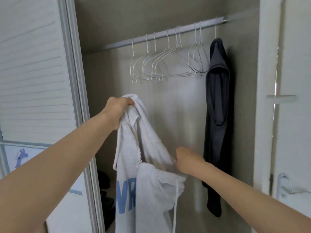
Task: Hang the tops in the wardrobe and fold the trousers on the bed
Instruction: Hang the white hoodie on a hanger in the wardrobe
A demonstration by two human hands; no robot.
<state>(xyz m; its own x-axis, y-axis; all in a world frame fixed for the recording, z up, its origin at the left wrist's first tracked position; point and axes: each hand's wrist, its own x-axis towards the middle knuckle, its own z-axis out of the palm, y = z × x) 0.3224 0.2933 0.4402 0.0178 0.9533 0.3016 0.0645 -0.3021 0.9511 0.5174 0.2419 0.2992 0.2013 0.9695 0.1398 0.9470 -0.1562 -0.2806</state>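
— What does the person have hold of, and where is it?

— A white, soft fleece zip-front hoodie with blue lettering (143, 182), held up in front of the open wardrobe, below the pale hanging rail (161, 33). The left hand (118, 106) is closed tight on a bunch of cloth at the top, near the hood. The right hand (185, 159) is lower, its fingers curled into the fabric by the open neck, just above the zip end.

— How will that garment handle?

— By the look of it, limp and fairly light. It sags from the left grip and folds over itself, so it will not keep any shape unaided. The drawstring (175, 204) dangles loose and could catch.

— Where should the person take it, then?

— Probably at the shoulder seams or the neck opening, since a hanger has to slide in there. Gripping the hood alone leaves the body hanging twisted.

— Are hangers to hand?

— Yes. A row of thin white wire hangers (158, 64) hangs bare on the rail, above the hoodie. They look slight and springy, so thick fleece may slip off one shoulder if it sits unevenly.

— Anything already hung?

— A dark grey hooded top (218, 115) hangs at the right end of the rail, well apart from the white one.
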